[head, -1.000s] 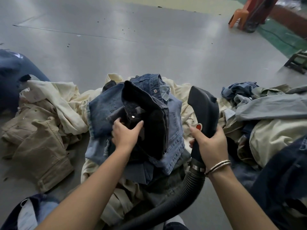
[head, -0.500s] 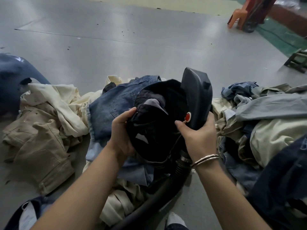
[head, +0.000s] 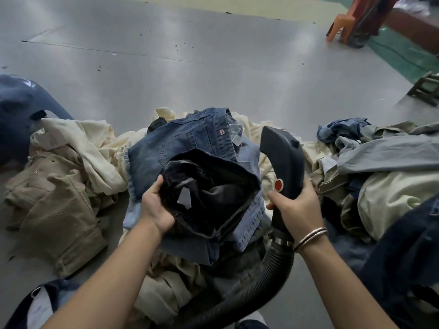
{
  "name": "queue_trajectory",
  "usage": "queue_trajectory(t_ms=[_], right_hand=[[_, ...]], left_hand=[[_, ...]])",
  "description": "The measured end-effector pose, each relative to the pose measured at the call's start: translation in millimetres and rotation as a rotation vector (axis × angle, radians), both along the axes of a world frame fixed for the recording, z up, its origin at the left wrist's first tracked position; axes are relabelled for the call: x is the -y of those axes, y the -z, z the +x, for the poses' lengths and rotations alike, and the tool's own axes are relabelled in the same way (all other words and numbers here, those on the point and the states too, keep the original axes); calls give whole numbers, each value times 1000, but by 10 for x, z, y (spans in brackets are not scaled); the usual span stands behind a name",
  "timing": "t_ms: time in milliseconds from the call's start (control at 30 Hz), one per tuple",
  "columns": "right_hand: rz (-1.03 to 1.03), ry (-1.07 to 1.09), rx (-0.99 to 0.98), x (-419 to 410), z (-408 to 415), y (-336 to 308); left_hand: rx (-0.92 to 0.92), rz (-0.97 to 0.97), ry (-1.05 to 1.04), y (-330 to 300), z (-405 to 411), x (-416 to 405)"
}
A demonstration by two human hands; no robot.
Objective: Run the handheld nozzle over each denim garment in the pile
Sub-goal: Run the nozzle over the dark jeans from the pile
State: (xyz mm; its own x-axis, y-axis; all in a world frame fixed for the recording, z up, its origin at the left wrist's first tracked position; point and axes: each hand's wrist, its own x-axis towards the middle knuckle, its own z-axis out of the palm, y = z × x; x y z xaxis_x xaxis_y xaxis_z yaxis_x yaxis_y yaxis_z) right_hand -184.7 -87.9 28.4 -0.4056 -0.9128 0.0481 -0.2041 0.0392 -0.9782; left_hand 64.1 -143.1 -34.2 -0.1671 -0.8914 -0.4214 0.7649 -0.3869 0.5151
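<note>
My left hand point(head: 155, 210) grips dark denim garment point(head: 209, 193) | my right hand point(head: 299, 207) grips nozzle point(head: 282, 157) beside it

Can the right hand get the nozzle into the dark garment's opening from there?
Probably yes: the right hand grips the nozzle beside the dark garment, whose opening the left hand holds up, nothing between.
</note>
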Motion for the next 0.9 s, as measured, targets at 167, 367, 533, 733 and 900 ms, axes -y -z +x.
queue_trajectory(t_ms=[167,367,533,733,900], right_hand=[[-3,-116,-81,-31,160,-13],[-18,-151,-50,8,246,-30],[61,-161,-36,-9,203,33],[54,-182,-94,-11,186,51],[59,-171,-73,7,168,89]], left_hand=[[-77,-97,38,-36,32,-3],[132,-1,-63,-12,6,95],[527,225,-19,234,-44,34],[608,37,415,118,-207,-62],[544,107,393,197,-537,-172]])
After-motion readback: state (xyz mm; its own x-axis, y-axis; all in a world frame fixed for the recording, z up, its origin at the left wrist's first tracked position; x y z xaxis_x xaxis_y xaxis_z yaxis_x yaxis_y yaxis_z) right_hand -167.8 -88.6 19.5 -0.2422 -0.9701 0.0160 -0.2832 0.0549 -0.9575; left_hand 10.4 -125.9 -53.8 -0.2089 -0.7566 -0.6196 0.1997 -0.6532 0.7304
